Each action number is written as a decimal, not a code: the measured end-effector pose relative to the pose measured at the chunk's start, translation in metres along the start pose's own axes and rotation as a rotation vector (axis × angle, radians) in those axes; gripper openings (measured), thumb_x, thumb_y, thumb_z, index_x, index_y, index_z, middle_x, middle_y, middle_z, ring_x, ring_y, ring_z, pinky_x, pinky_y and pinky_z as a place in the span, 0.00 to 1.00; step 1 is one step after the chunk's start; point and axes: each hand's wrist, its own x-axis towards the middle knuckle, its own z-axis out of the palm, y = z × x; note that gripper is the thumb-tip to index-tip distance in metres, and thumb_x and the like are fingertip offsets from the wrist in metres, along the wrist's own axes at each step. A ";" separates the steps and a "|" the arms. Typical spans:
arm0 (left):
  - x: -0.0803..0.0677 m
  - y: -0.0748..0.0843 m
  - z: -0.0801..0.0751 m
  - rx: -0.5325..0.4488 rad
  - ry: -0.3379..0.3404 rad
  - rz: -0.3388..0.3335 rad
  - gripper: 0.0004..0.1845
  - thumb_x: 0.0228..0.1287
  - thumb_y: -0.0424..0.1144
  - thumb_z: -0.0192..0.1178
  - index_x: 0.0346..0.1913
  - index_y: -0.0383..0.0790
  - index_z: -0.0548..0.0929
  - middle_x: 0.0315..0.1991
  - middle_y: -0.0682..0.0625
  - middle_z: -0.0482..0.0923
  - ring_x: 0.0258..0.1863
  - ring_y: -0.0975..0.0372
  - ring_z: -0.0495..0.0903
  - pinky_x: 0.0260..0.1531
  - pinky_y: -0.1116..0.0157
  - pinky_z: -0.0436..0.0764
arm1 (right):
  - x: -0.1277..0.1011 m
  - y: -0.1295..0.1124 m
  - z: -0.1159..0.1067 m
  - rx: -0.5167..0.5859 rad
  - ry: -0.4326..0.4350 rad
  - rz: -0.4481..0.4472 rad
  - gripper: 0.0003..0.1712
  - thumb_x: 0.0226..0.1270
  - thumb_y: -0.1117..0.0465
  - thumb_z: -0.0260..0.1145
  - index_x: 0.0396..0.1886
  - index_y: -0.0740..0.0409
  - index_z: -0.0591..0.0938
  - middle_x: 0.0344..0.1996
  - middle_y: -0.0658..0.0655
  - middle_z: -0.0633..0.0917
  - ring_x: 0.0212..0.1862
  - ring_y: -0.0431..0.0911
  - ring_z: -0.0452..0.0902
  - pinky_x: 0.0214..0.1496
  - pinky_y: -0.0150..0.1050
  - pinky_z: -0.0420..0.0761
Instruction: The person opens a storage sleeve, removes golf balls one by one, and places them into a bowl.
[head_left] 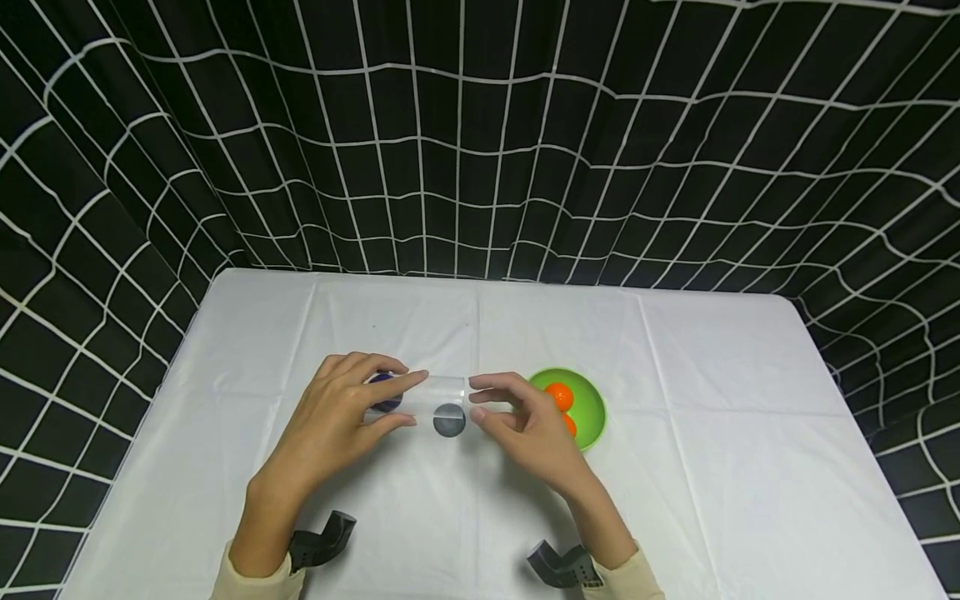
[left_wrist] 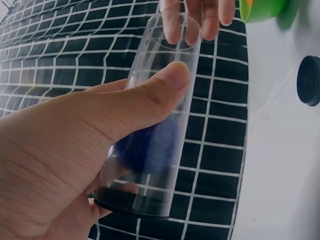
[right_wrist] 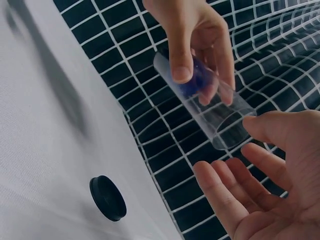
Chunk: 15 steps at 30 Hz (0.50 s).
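Gripping tube (head_left: pixel 444 390) in left hand (head_left: pixel 341 408) at the head frame's lower centre, with blue ball (left_wrist: pixel 150 147) inside; holding right hand (head_left: pixel 531 421) spread near its right end, contact unclear. Seemingly midway, with lid (right_wrist: pixel 108 199) off on the surface (head_left: pixel 712 375) and orange balls (head_left: pixel 559 395) in the bowl (head_left: pixel 592 412).

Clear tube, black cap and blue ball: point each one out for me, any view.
Clear tube (right_wrist: pixel 206 120): right wrist view, on the bare wall toward its open end.
Black cap (right_wrist: pixel 110 199): right wrist view, middle of its round face.
Blue ball (left_wrist: pixel 150 147): left wrist view, its middle, seen through the tube.
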 end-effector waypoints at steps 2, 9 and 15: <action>0.000 0.000 0.000 0.000 0.003 0.003 0.28 0.58 0.50 0.79 0.64 0.59 0.88 0.54 0.54 0.86 0.57 0.57 0.83 0.64 0.53 0.74 | -0.001 -0.001 0.000 0.005 0.000 0.005 0.22 0.71 0.67 0.72 0.63 0.59 0.83 0.59 0.70 0.85 0.62 0.61 0.85 0.59 0.31 0.87; 0.000 0.000 0.000 -0.001 -0.008 -0.002 0.28 0.58 0.51 0.78 0.63 0.60 0.88 0.54 0.54 0.86 0.57 0.57 0.83 0.64 0.52 0.74 | -0.001 0.000 0.001 0.005 -0.001 0.015 0.22 0.71 0.67 0.72 0.64 0.58 0.83 0.60 0.71 0.84 0.62 0.61 0.85 0.58 0.31 0.87; 0.000 0.002 0.000 0.000 -0.031 -0.013 0.28 0.58 0.50 0.79 0.64 0.60 0.88 0.55 0.54 0.86 0.57 0.56 0.83 0.66 0.51 0.74 | 0.000 -0.001 0.002 0.016 -0.009 0.023 0.23 0.71 0.67 0.72 0.64 0.60 0.82 0.59 0.71 0.85 0.61 0.60 0.85 0.58 0.31 0.88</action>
